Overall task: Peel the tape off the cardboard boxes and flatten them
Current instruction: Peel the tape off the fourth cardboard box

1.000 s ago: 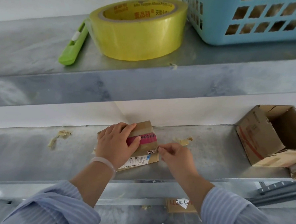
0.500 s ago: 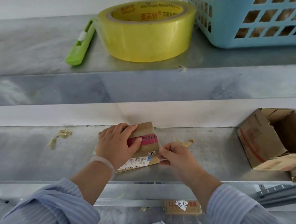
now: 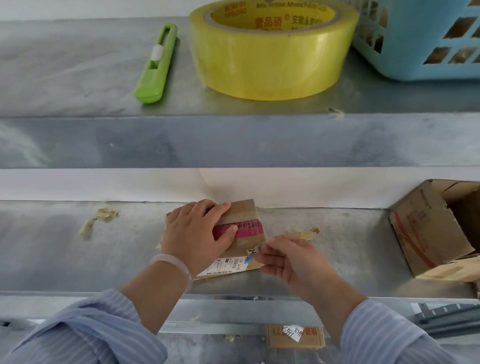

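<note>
Head view: left hand [image 3: 194, 235] presses the small box [image 3: 245, 210] down; right hand [image 3: 287, 262] has a narrow grip pinching its tape [image 3: 249, 229]. The open box [image 3: 430, 233] is not yet flattened.

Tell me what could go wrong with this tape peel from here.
1. The right hand pinches the tape only by fingertips at the right edge of the box; it may slip or tear short.
2. The box lies near the front edge of the shelf, held only by the left hand pressing down; a hard pull could drag it off.
3. Peeling may rip the label.
</note>
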Demonstrator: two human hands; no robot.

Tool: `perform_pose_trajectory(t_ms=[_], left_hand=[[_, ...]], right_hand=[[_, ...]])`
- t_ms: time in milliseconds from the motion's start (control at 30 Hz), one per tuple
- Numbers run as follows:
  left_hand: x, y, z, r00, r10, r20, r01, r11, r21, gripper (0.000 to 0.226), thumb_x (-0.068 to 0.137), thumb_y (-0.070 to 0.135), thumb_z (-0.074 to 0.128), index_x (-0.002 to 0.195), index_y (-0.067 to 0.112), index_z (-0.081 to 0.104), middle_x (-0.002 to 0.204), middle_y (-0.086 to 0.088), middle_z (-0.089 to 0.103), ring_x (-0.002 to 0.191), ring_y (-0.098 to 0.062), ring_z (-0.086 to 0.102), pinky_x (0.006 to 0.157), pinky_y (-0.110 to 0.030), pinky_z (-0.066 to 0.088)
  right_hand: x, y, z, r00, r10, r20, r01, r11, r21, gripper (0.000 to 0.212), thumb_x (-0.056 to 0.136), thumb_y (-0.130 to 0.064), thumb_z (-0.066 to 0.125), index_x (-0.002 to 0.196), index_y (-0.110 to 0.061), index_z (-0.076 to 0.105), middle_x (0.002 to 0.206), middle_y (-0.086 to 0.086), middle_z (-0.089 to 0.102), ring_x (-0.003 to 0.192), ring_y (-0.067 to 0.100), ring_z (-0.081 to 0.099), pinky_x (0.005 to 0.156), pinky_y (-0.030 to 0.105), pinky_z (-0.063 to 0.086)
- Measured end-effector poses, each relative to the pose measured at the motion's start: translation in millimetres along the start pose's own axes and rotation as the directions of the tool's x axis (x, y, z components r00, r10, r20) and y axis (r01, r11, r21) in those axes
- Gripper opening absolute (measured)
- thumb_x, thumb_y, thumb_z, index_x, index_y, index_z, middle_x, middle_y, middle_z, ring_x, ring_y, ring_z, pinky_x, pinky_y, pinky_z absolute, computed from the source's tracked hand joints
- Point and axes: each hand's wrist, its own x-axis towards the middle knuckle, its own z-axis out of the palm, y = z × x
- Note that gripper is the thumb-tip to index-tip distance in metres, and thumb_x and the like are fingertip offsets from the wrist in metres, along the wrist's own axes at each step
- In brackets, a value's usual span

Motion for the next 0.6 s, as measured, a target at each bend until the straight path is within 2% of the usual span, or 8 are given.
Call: perform_pose_trajectory(t_ms=[100, 267, 367, 500, 600], left_hand=[[0.5, -0.1, 0.3, 1.0, 0.0, -0.003, 0.0, 1.0, -0.003, 0.061, 0.085, 0.07, 0.025, 0.133, 0.039, 0.049, 0.122, 0.014, 0.056, 0.115, -0.015, 0.052, 0.102, -0.04, 0.039], [-0.3, -2.2, -0.1, 1.0, 0.018, -0.008, -0.018, 1.0, -0.017, 0.061, 0.086, 0.07, 0.026, 0.132, 0.039, 0.05, 0.123, 0.015, 0.056, 0.115, -0.015, 0.052, 0.102, -0.039, 0.038], [-1.0, -4.0, -1.1, 0.999, 0.036, -0.007, -0.036, 0.999, -0.035, 0.06, 0.086, 0.069, 0.028, 0.132, 0.039, 0.051, 0.124, 0.015, 0.056, 0.115, -0.015, 0.051, 0.103, -0.04, 0.038], [-3.5, -5.0, -1.4, 0.998, 0.067, -0.018, -0.068, 0.997, -0.041, 0.057, 0.086, 0.068, 0.032, 0.131, 0.04, 0.052, 0.122, 0.016, 0.055, 0.114, -0.013, 0.052, 0.103, -0.038, 0.037], [-4.5, -5.8, -0.8, 0.998, 0.065, -0.023, -0.066, 0.997, -0.05, 0.056, 0.086, 0.067, 0.033, 0.13, 0.04, 0.053, 0.123, 0.017, 0.055, 0.116, -0.013, 0.051, 0.104, -0.038, 0.036]], right_hand=[[-0.7, -3.8, 1.0, 1.0, 0.002, 0.001, -0.002, 1.0, 0.016, 0.019, 0.093, -0.007, 0.059, 0.077, -0.001, 0.067, 0.072, 0.012, 0.069, 0.063, 0.019, 0.069, 0.056, 0.028, 0.057], [0.3, -2.3, 2.4, 0.985, -0.166, -0.036, 0.157, 0.971, -0.18, 0.019, 0.094, -0.001, 0.057, 0.076, -0.001, 0.064, 0.07, 0.01, 0.068, 0.058, 0.014, 0.061, 0.061, 0.027, 0.055], [0.1, 3.1, 3.0, 0.953, -0.295, -0.069, 0.254, 0.902, -0.35, 0.018, 0.094, -0.004, 0.057, 0.077, -0.005, 0.063, 0.064, 0.003, 0.067, 0.062, 0.016, 0.061, 0.066, 0.03, 0.054], [3.2, -1.6, 7.7, 0.912, -0.397, -0.098, 0.311, 0.829, -0.465, 0.016, 0.095, -0.009, 0.058, 0.08, -0.012, 0.062, 0.065, -0.007, 0.069, 0.065, 0.01, 0.065, 0.062, 0.02, 0.054], [4.7, -8.7, 9.5, 0.891, -0.448, -0.076, 0.298, 0.702, -0.647, 0.013, 0.09, -0.019, 0.065, 0.077, -0.02, 0.065, 0.073, -0.01, 0.073, 0.07, 0.008, 0.067, 0.065, 0.022, 0.054]])
